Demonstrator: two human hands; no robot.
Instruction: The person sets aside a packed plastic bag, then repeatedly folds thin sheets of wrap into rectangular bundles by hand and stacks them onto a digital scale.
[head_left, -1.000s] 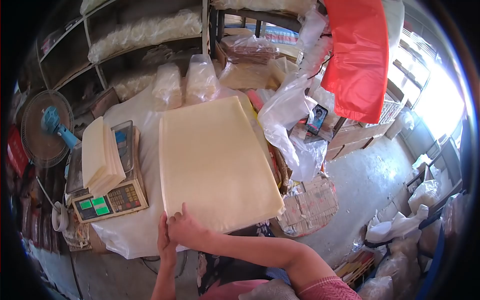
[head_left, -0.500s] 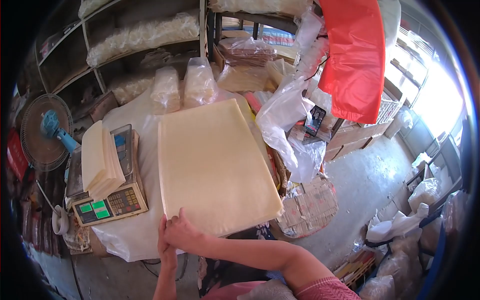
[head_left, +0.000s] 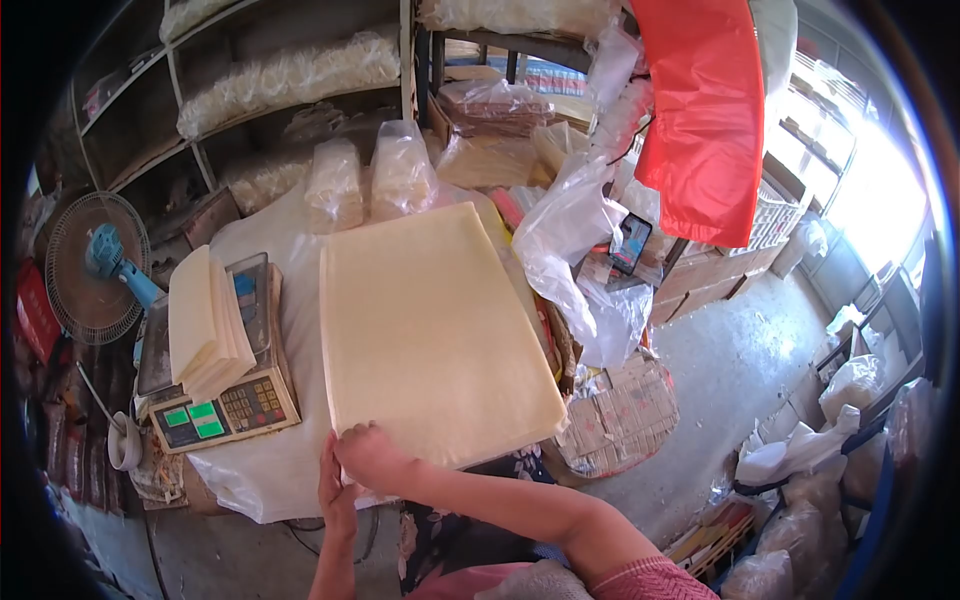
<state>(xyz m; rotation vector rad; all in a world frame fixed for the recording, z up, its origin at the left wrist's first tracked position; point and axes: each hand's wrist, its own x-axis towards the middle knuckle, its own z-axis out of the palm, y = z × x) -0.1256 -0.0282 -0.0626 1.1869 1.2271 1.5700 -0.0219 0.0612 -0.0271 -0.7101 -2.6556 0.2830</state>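
Note:
A wide stack of thin cream-coloured sheets [head_left: 440, 325] lies flat on the plastic-covered table in front of me. At its near left corner both my hands meet. My right hand [head_left: 375, 460] is closed, its fingers curled over the corner of the sheets. Just left of it, my left hand [head_left: 336, 488] is upright against the corner edge, its visible fingers stretched out; the right hand hides part of it. To the left, a folded bundle of similar sheets [head_left: 205, 325] rests on a digital scale [head_left: 225, 412] with lit green displays.
A blue fan [head_left: 103, 255] stands at the far left. Two plastic-wrapped bundles [head_left: 405, 170] sit behind the sheets. Clear plastic bags [head_left: 560, 235], a phone [head_left: 631, 243] and a hanging red sheet [head_left: 700, 130] are on the right, above flattened cardboard [head_left: 622, 420].
My right hand's fingers have curled in and the hand has shifted slightly right and down at the corner. My left hand stays beside it. The view has shifted slightly.

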